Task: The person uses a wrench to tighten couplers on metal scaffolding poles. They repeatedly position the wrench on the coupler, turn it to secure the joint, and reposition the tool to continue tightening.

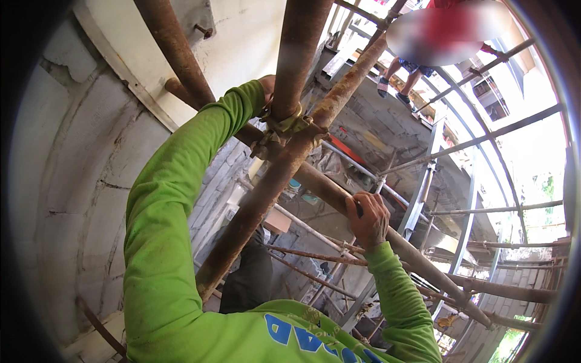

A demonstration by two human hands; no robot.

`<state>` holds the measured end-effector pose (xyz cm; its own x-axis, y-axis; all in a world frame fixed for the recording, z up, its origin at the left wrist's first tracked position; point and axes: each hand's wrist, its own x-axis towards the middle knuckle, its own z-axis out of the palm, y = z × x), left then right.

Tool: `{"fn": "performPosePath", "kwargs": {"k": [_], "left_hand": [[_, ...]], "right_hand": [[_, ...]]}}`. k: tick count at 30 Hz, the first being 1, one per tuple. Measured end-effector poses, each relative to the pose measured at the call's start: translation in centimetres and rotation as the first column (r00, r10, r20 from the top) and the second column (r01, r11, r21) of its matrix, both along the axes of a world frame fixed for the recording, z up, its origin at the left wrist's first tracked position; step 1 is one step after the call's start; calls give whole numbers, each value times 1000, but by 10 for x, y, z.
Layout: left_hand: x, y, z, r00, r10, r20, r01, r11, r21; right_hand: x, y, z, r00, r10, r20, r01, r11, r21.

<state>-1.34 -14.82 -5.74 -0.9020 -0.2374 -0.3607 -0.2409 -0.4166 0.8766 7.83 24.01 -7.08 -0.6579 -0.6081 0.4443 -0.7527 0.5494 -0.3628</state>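
Note:
Rusty scaffold pipes cross in front of me, joined by a scaffold clamp (284,125). My left hand (267,88) reaches behind the upright pipe (301,51), just above the clamp. That pipe hides its fingers, so what they hold cannot be seen. Lower and to the right, my right hand (369,219) is closed round a slanting scaffold pipe (330,189). A small dark thing (359,208) shows at its fingers, too little to name. Another rusty pipe (254,212) runs diagonally from the clamp down toward my chest. Both arms wear bright green sleeves.
A pale wall with a protruding bolt (204,30) and grey blockwork (78,181) closes in on the left. Far below lie debris and a red-orange strip (346,147). More scaffold bars (478,145) stand at right. A person's legs (404,75) show at upper right.

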Motion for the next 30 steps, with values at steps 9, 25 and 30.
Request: {"fn": "performPosePath", "kwargs": {"k": [9, 25, 30], "left_hand": [[25, 13, 2, 900, 55, -433, -76, 997, -32], [191, 16, -39, 800, 265, -539, -232, 964, 129], [179, 5, -17, 650, 432, -625, -619, 778, -106]], "right_hand": [[1, 0, 1, 1000, -19, -11, 19, 999, 29], [3, -2, 3, 999, -16, -36, 16, 1000, 5], [3, -3, 2, 1000, -6, -30, 6, 1000, 0]]}}
